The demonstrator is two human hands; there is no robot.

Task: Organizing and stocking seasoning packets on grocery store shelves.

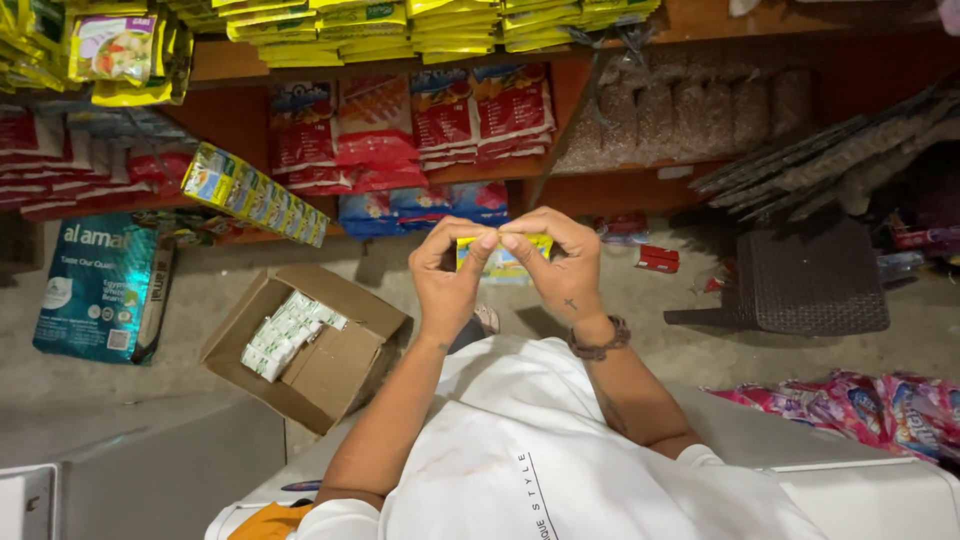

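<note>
My left hand (448, 275) and my right hand (562, 265) meet in front of my chest, fingertips pinched together on a small yellow packet (503, 258) held between them. Most of the packet is hidden behind my fingers. A dark bead bracelet (598, 342) sits on my right wrist. Below and to the left, an open cardboard box (320, 375) on the floor holds several small white and green boxes (285, 330).
Wooden shelves (600, 190) ahead carry yellow packets, red bags and clear bags of grain. A yellow carton (255, 195) leans at the left shelf, a teal sack (100, 285) beside it. A dark woven stool (815, 280) stands right. Pink packets (870, 405) lie on a white surface.
</note>
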